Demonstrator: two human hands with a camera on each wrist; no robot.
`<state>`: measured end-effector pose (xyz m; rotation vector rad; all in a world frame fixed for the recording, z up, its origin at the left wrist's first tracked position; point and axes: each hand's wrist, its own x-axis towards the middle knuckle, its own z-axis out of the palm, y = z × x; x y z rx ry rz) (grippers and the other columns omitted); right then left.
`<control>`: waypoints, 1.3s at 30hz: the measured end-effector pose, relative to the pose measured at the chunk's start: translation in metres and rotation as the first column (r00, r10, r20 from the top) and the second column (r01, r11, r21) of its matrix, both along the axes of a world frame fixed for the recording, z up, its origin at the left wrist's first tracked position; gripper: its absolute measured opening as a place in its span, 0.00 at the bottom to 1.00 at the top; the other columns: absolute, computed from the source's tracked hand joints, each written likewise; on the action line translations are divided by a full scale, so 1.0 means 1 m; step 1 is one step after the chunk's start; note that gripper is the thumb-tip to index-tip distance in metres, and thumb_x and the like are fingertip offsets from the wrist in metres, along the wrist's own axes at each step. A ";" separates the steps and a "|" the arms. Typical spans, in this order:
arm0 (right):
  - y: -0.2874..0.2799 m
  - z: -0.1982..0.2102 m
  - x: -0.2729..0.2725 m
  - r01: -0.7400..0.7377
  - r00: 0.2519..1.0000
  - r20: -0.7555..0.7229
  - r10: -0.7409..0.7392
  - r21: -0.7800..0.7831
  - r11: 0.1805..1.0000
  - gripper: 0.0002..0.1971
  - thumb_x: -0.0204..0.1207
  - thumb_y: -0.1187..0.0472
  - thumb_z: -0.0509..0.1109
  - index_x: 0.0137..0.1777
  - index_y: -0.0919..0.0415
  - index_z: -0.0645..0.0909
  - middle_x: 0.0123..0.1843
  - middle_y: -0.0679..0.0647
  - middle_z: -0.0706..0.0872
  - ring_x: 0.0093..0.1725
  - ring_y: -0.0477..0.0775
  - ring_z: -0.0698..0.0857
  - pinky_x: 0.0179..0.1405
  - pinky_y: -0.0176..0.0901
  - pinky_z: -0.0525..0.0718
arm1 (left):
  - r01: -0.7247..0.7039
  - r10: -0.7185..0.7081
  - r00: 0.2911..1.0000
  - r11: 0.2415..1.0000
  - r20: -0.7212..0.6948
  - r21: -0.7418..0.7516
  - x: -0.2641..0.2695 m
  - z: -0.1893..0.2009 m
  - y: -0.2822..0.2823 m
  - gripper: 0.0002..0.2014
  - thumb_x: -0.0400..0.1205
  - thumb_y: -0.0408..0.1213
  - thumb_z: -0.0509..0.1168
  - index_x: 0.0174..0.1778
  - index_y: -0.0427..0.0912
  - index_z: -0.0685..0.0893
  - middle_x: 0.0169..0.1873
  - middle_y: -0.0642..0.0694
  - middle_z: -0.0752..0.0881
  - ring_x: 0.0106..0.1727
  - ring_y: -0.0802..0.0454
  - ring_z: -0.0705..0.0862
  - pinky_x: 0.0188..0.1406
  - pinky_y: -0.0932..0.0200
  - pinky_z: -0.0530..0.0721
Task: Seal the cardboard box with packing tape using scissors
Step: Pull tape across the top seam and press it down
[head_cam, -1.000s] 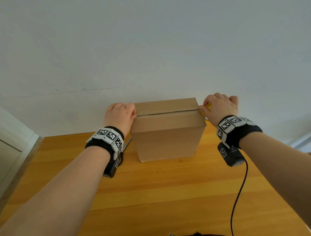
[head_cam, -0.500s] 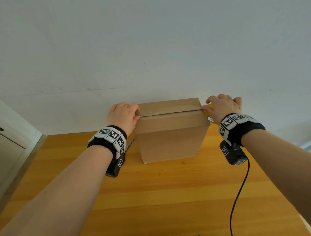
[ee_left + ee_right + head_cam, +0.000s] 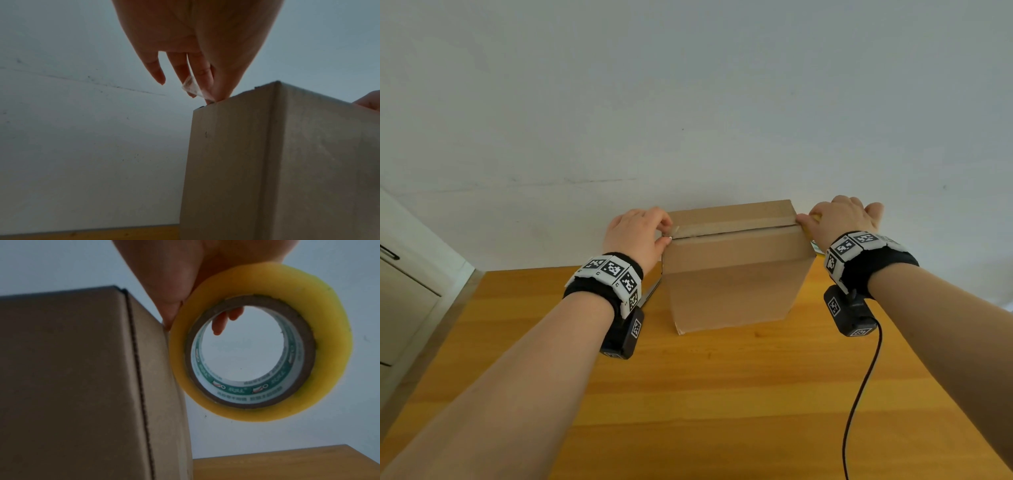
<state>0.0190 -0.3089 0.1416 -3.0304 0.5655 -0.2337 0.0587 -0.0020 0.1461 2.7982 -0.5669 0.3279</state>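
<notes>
The cardboard box is standing on the wooden table by the wall, a tape strip running along its top seam. The left hand is pinching the free tape end at one edge; the right hand is gripping the tape roll at the other — best keeping the strip taut and centred while pressing down. Since half a second ago, both hands are sitting slightly lower — the box unmoved.

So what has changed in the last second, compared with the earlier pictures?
Little. The left hand slid up from the box side to the top edge, where it pinches the tape end. The right hand stays at the right edge, holding the tape roll. The box stays put.
</notes>
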 end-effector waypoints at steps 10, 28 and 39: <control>0.003 -0.001 0.001 0.037 0.999 0.018 -0.038 0.017 0.999 0.21 0.79 0.39 0.57 0.51 0.52 0.85 0.52 0.57 0.80 0.59 0.60 0.75 0.64 0.54 0.60 | -0.353 0.082 0.881 0.768 -0.465 -0.534 0.007 -0.007 0.005 0.15 0.79 0.42 0.68 0.59 0.44 0.77 0.49 0.49 0.86 0.49 0.56 0.84 0.52 0.59 0.77; 0.002 -0.005 -0.002 0.031 0.999 0.041 -0.033 0.038 0.999 0.23 0.78 0.38 0.55 0.53 0.52 0.85 0.52 0.57 0.80 0.59 0.60 0.75 0.65 0.56 0.61 | -0.467 0.171 0.833 0.727 -0.526 -0.503 0.008 -0.020 0.004 0.11 0.81 0.42 0.66 0.55 0.40 0.82 0.42 0.48 0.84 0.42 0.52 0.83 0.55 0.49 0.85; 0.002 -0.006 -0.002 0.028 0.999 0.019 -0.028 0.031 0.999 0.24 0.79 0.38 0.54 0.53 0.52 0.85 0.52 0.57 0.79 0.58 0.61 0.75 0.64 0.56 0.61 | -0.358 0.264 0.885 0.913 -0.384 -0.197 0.001 -0.014 0.003 0.15 0.84 0.39 0.61 0.66 0.40 0.78 0.63 0.43 0.83 0.62 0.45 0.81 0.59 0.55 0.77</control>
